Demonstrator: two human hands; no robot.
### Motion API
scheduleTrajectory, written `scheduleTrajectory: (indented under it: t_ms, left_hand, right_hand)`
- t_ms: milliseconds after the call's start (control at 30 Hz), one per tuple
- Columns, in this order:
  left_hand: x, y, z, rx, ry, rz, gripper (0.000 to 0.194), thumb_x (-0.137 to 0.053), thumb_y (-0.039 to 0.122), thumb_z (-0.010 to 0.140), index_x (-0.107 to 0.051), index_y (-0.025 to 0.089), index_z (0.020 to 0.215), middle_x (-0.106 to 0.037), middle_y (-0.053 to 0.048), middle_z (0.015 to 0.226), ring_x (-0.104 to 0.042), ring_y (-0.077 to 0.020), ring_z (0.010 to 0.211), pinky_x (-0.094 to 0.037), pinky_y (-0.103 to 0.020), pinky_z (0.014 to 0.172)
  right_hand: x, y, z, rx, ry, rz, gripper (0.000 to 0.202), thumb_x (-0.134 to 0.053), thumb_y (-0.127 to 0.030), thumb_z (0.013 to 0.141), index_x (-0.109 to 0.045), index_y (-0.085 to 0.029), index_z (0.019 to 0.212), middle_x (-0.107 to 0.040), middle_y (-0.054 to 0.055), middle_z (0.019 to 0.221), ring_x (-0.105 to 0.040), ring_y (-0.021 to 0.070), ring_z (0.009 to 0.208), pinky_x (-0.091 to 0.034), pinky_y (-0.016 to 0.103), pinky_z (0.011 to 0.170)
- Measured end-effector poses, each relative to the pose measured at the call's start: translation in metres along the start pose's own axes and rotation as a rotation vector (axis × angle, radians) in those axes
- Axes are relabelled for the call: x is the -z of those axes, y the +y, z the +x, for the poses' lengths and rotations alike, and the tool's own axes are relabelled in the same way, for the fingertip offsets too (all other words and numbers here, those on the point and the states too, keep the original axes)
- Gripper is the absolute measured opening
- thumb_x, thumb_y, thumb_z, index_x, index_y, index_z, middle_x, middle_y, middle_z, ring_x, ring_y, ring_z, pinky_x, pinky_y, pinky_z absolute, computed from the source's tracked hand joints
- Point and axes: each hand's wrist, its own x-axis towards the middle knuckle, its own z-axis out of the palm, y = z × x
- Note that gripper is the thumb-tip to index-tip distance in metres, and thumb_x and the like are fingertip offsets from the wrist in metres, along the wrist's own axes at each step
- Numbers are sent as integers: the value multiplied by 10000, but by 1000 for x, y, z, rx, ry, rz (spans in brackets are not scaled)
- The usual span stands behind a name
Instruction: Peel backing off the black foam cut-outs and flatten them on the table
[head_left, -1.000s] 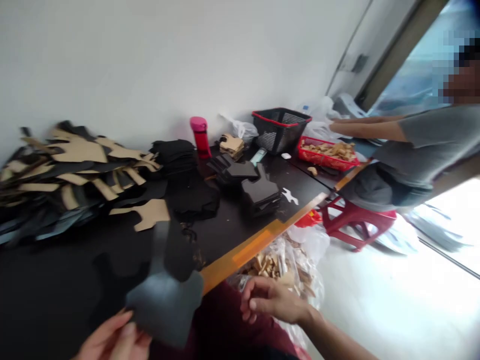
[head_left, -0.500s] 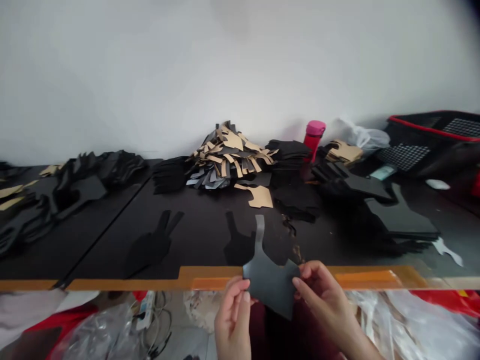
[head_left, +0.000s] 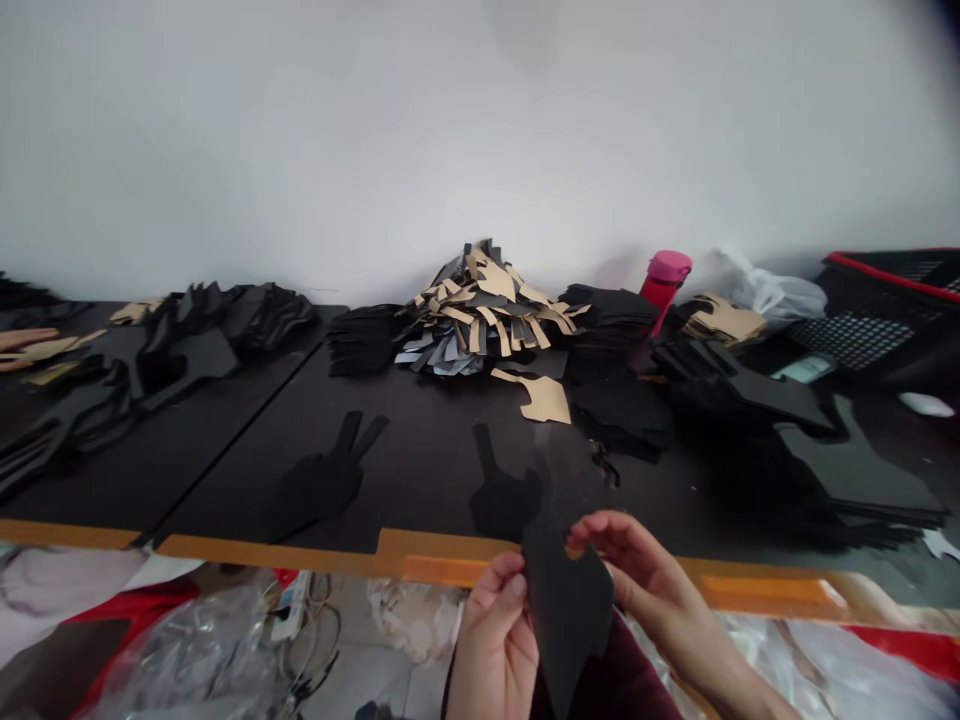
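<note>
A dark, flat cut-out piece [head_left: 568,610] with a narrow strip at its top hangs tilted over the front edge of the table. My left hand [head_left: 496,635] pinches its left edge between thumb and fingers. At its right edge, my right hand [head_left: 656,590] grips with the thumb in front and curled fingers partly behind. Beyond my hands, a black cut-out [head_left: 506,500] of similar outline lies flat on the dark table. Another black cut-out [head_left: 322,480] with two prongs rests to the left. A tan piece [head_left: 546,398] lies farther back.
A heap of tan and black pieces [head_left: 491,300] stands by the wall, with black stacks [head_left: 364,340] beside it. To the right are a pink-capped bottle [head_left: 665,280], a black basket [head_left: 862,320] and stacked cut-outs [head_left: 862,460]. Another person's hand [head_left: 26,345] shows far left.
The cut-out piece has turned in my hands, from a shiny face toward me to a steeper, darker tilt. The view has shifted left, and another person's hand has appeared at the left edge.
</note>
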Motion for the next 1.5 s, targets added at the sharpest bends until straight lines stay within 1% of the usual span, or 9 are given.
scheduleTrajectory:
  t_ms: [167,333,533,700,867,1133,1233,1333,1500]
  left_hand:
    - [12,-7,1,214,-73,-40,145,-715,77,683,-661,137,804,-653,-52,829,-592,-53,674,-460,-111,599]
    - [22,-9,0,312,-248,-34,122,-684,187,750,-683,174,872,-652,-63,933,-580,-69,694,-443,-135,582]
    - [30,-4,-4,181,-244,115,227,-600,272,813,-670,119,967,-626,-124,1031,-598,-198,858,-475,-289,711]
    - [22,12,-7,-59,-172,119,519,-538,609,761,-625,172,1027,-584,-142,1117,-545,-281,1021,-444,-407,824]
    - [19,14,-4,-330,7,524,304,-657,349,764,-578,188,1010,-612,-80,1034,-579,-197,956,-426,-325,871]
    - [20,9,-1,-432,-15,871,277,-482,377,877,-540,167,1048,-606,-107,1058,-584,-204,987,-467,-318,843]
    - [20,23,8,-738,14,1271,356,-418,306,901,-454,193,1236,-524,-128,1222,-516,-217,1116,-444,-374,921]
    - [18,38,24,-987,-130,1850,478,-515,269,832,-422,201,1296,-401,-124,1361,-317,-300,1287,-314,-502,1035]
    - [13,44,60,-992,-364,2282,458,-564,425,802,-497,223,1208,-402,-82,1364,-311,-317,1269,-244,-545,1052]
  right_hand:
    - [-7,-2,21,-91,-172,99,450,-660,-323,798,-468,-287,1204,-533,62,1197,-487,184,1139,-395,325,952]
    - [-10,-6,27,-115,-175,64,150,-655,-281,803,-559,-171,837,-581,6,817,-534,82,740,-420,209,706]
    - [-11,-11,22,-68,-112,-83,197,-587,-354,844,-522,-169,854,-532,2,788,-492,99,753,-397,227,720]
    - [-2,-5,19,-82,-86,-186,203,-565,-371,850,-522,-173,873,-494,-3,777,-450,103,734,-383,218,683]
    - [3,0,18,-89,-47,-256,234,-544,-415,853,-528,-186,897,-489,-4,785,-453,104,731,-395,204,677]
    - [16,11,17,-59,68,-375,317,-619,-488,762,-543,-204,882,-521,14,803,-496,123,737,-447,168,644]
    - [29,10,18,9,188,-432,345,-666,-498,702,-565,-216,874,-550,16,801,-520,127,737,-459,142,634]
    - [45,8,18,7,275,-407,357,-684,-497,675,-567,-235,888,-561,10,792,-535,132,721,-471,135,608]
    - [70,15,11,-52,307,-360,332,-699,-448,673,-570,-242,898,-581,12,752,-568,164,685,-487,186,565]
